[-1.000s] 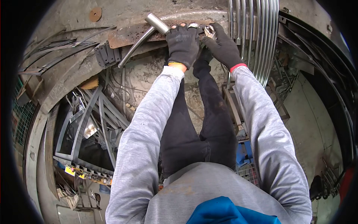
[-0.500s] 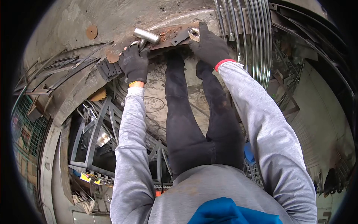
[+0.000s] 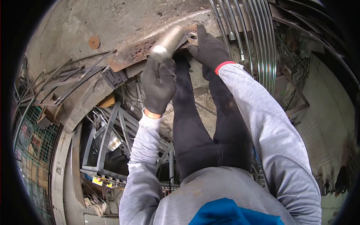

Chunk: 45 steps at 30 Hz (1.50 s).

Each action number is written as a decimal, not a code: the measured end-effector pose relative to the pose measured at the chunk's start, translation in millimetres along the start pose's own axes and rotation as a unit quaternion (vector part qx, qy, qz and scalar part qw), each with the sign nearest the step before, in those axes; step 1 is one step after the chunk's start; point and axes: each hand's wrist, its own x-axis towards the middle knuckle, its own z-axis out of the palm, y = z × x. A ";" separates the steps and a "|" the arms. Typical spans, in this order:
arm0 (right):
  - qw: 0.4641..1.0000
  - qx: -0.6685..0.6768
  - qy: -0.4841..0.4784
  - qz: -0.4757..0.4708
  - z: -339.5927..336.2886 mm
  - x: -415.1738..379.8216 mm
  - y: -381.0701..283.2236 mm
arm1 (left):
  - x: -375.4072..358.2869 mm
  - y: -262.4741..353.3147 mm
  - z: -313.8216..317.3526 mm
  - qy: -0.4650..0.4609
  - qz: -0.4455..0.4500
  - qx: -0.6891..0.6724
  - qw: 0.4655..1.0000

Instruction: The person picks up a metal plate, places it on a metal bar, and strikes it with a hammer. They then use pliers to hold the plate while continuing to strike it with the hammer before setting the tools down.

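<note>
My left hand (image 3: 159, 84), in a dark glove, is closed around the handle of a hammer (image 3: 167, 42). The hammer's silvery cylindrical head is raised and slightly blurred, in front of part of a rusty metal plate (image 3: 129, 56). My right hand (image 3: 212, 48), also gloved, is at the plate's right end with its thumb and fingers closed. It grips a small flat metal piece (image 3: 183, 44), now mostly hidden behind the hammer head. Something pale and shiny shows at the right fingertips, too small to make out.
Shiny metal tubes (image 3: 258, 45) stand close to my right hand. A rusty disc (image 3: 94, 42) lies on the concrete floor. Small dark metal plates (image 3: 113, 77) are stacked at the left, above a grey steel frame (image 3: 107, 138). Thin bars (image 3: 71, 82) lie farther left.
My left hand has lifted the hammer off the rusty plate and moved right and nearer to me. My right hand stays at almost the same place. The view has shifted slightly.
</note>
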 end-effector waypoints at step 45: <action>1.000 -0.010 -0.018 0.014 -0.2 7.9 1.8 | 34.2 -96.2 3.6 0.086 0.200 0.423 0.880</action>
